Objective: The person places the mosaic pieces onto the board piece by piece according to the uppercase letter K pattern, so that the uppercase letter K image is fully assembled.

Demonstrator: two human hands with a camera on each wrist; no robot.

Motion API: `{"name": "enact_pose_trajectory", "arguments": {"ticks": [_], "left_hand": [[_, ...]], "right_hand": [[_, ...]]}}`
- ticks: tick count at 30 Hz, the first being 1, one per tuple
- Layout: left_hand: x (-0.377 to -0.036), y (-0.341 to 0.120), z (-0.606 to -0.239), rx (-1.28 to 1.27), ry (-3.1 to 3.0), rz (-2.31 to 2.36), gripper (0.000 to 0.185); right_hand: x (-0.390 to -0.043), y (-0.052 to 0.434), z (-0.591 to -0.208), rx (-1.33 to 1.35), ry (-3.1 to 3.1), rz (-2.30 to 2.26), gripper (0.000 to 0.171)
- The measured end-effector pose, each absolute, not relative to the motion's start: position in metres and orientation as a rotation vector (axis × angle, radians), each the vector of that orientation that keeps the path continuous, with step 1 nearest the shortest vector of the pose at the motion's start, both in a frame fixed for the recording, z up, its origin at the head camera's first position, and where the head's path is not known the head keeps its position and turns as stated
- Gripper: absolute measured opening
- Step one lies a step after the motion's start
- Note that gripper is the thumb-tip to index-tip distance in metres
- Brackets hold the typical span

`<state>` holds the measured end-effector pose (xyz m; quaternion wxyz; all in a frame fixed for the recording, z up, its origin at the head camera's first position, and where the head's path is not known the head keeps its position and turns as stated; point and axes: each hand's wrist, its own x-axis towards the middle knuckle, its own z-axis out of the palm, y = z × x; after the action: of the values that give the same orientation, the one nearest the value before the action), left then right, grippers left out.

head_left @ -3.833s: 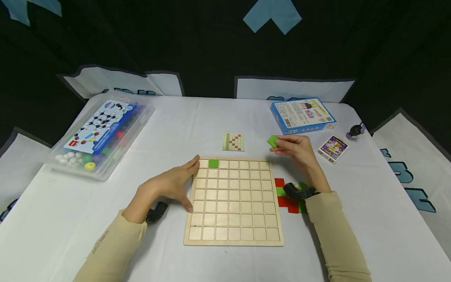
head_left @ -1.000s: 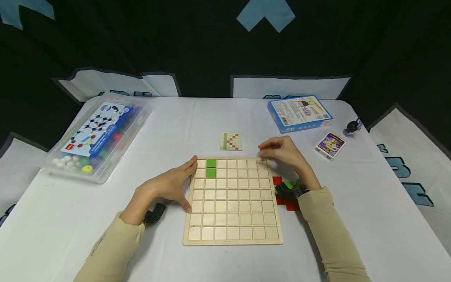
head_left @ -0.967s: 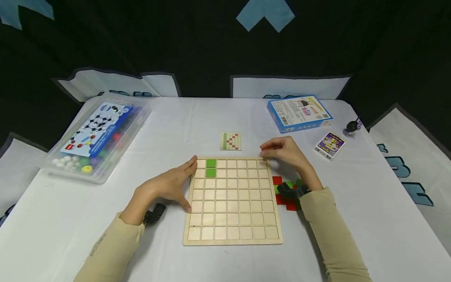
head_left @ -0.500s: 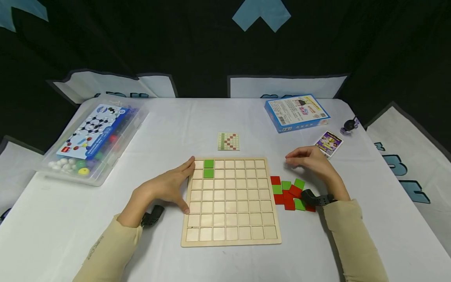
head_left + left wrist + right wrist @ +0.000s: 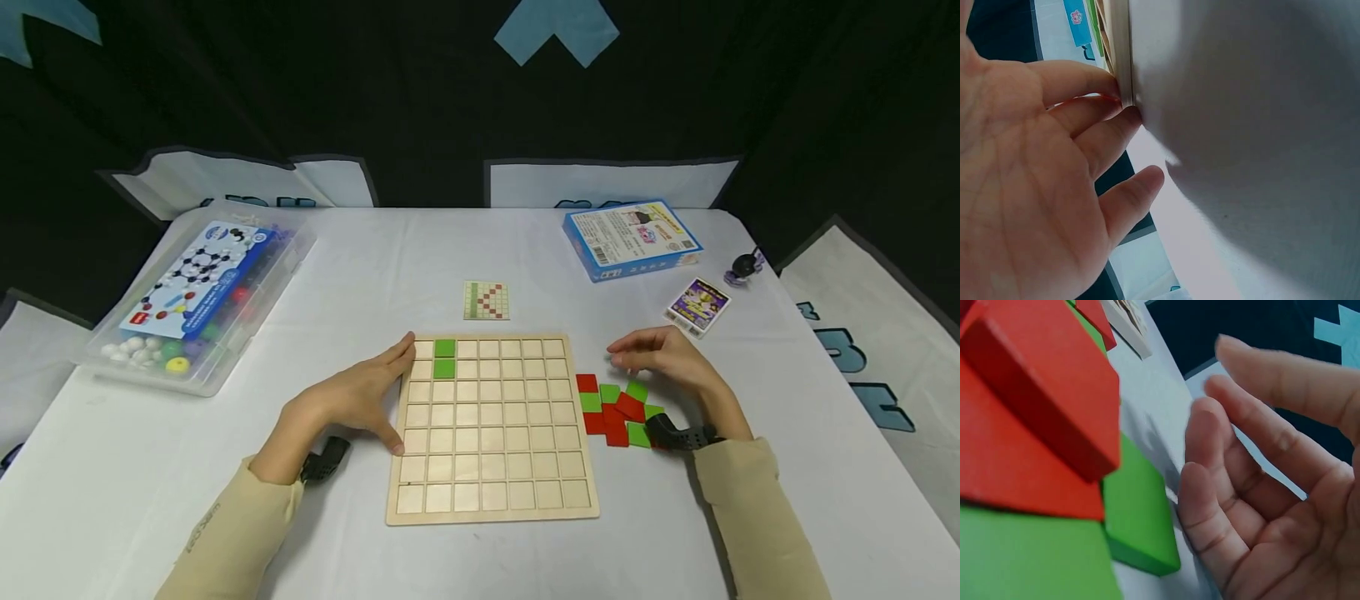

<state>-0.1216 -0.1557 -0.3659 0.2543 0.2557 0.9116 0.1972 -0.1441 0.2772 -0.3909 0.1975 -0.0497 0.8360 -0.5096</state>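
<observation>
Since a second ago our right hand [image 5: 663, 360] has drawn back from the far right corner of the square pale wooden grid board [image 5: 492, 429] and now hovers, fingers relaxed and holding nothing, just above the loose heap of flat red and green square tiles [image 5: 617, 408] on the white cloth-covered bench [image 5: 420, 258]. Our left hand [image 5: 352, 398] lies released, straight fingers pressing the board's left edge. Two glossy green tiles [image 5: 445, 358] sit in shallow square cells just beyond the left fingertips. Far left of that hand, a clear plastic lidded box [image 5: 198, 296] holds coloured and white balls.
</observation>
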Motion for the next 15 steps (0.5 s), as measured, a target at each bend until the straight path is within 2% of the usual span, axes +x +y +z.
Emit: {"name": "enact_pose_trajectory", "arguments": {"ticks": [15], "left_hand": [[-0.1216,-0.1553,-0.3648,0.692,2.474,0.544,0.135]], "right_hand": [[-0.1413,0.2728,-0.3986,-0.413,2.261,-1.393,0.024]]}}
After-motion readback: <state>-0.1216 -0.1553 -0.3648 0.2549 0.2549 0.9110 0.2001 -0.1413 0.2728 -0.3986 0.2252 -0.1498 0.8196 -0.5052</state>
